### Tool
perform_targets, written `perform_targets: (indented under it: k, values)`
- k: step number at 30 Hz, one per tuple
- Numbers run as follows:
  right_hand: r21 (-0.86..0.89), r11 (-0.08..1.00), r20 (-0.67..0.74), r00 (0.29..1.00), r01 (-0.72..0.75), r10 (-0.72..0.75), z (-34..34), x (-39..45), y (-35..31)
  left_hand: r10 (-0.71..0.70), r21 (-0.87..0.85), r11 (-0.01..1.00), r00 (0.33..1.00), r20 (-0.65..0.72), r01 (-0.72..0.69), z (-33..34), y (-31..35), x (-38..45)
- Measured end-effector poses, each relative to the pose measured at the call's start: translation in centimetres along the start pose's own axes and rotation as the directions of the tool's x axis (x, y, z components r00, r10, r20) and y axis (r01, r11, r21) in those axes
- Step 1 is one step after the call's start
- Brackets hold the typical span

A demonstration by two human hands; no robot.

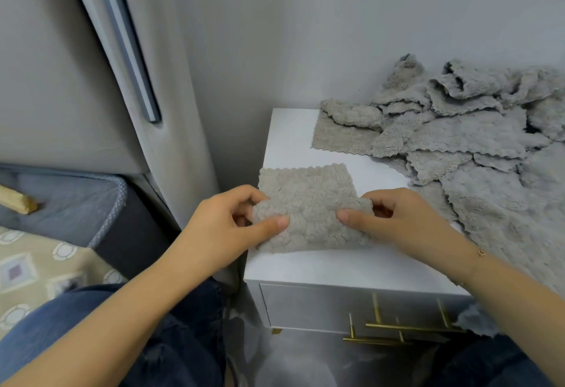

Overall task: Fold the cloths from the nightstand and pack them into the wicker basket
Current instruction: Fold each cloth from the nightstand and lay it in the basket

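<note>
Now, cloth in my hands: a small beige fleecy cloth with a nubbly pile and wavy-cut edges (308, 206), lying on the near left part of the nightstand top, its near edge lifted and rolled back over itself.
Left hand: my left hand (232, 227) pinches the cloth's left near corner, thumb on top, the other fingers curled under the fold.
Right hand: my right hand (394, 218) pinches the right near corner the same way, thumb pressed onto the pile, fingers tucked beneath; a thin gold bracelet (481, 253) sits on that wrist.
Nightstand: a white boxy nightstand with a grey drawer front (290, 267), the drawer closed, so I cannot tell what it holds; slim brass bar handles (406, 328) cross its front at 5 o'clock.
Loose pile: a heap of crumpled grey-beige fleecy cloths with scalloped edges (477, 132) covers the far and right side of the top, from 1 o'clock round to 3 o'clock, spilling past the right edge; it lies just beside my cloth, not touching it that I can see.
Flat one: a beige cloth lying flat at the pile's left edge (336, 138), at 12 o'clock from my hands, its far part under a rolled lump.
Left side: a bed with a patterned tan cover (46, 264) at 9 o'clock.
Wall: a plain grey wall (305, 34) behind the nightstand.
</note>
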State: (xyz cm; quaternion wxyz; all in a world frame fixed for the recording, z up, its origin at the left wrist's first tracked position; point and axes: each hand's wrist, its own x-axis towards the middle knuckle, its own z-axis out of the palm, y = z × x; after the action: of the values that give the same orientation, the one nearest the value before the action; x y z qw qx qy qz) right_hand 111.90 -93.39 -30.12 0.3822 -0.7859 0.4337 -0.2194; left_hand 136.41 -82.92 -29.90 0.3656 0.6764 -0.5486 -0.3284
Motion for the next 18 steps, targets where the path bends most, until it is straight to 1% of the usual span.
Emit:
perform_targets:
  k: [3, 5, 7, 8, 9, 10, 11, 12, 14, 15, 16, 18]
  values:
    - [0.002, 1.0, -0.039, 0.999, -0.007, 0.007, 0.1, 0.9, 0.3, -0.093, -0.037, 0.995, 0.996, -0.015, 0.093, 0.3, -0.5, 1.0]
    - [0.029, 1.0, -0.071, 0.997, 0.011, -0.009, 0.1, 1.3, 0.4, -0.121, -0.061, 0.991, 0.992, -0.02, 0.12, 0.5, -0.8, 1.3]
    - [0.02, 0.995, -0.086, 0.992, 0.093, -0.091, 0.0, 1.7, 0.4, -0.107, -0.046, 0.994, 0.992, -0.071, 0.104, 0.7, -0.9, 1.5]
    - [-0.006, 0.986, -0.08, 0.983, 0.165, -0.165, 0.0, 1.8, 0.3, -0.09, -0.031, 0.996, 0.99, -0.105, 0.088, 0.8, -0.9, 1.6]
    - [-0.041, 0.967, -0.068, 0.965, 0.251, -0.254, 0.1, 1.9, 0.3, -0.063, -0.017, 0.998, 0.989, -0.135, 0.061, 0.8, -0.9, 1.7]
    - [-0.084, 0.938, -0.053, 0.938, 0.336, -0.341, 0.2, 2.0, 0.4, -0.007, 0.013, 1.0, 0.988, -0.154, 0.009, 0.8, -0.9, 1.6]
    - [-0.131, 0.903, -0.036, 0.908, 0.41, -0.417, 0.3, 2.2, 0.6, 0.079, 0.071, 0.995, 0.984, -0.16, -0.068, 0.7, -1.0, 1.7]
    - [-0.189, 0.867, -0.015, 0.881, 0.461, -0.472, 0.3, 2.2, 0.7, 0.186, 0.151, 0.975, 0.971, -0.148, -0.163, 0.6, -1.0, 1.6]
    - [-0.303, 0.793, 0.035, 0.837, 0.529, -0.545, 0.2, 2.3, 1.0, 0.374, 0.326, 0.886, 0.924, -0.078, -0.331, 0.3, -1.0, 1.6]
    - [-0.343, 0.763, 0.065, 0.825, 0.547, -0.561, 0.0, 2.3, 1.0, 0.421, 0.398, 0.839, 0.906, -0.041, -0.372, 0.2, -1.1, 1.6]
    - [-0.378, 0.74, 0.1, 0.819, 0.557, -0.565, -0.2, 2.2, 0.9, 0.436, 0.45, 0.806, 0.9, -0.012, -0.385, 0.0, -1.2, 1.6]
    - [-0.451, 0.69, 0.168, 0.813, 0.566, -0.557, -0.5, 1.9, 1.0, 0.418, 0.495, 0.779, 0.907, 0.044, -0.384, -0.4, -1.3, 1.6]
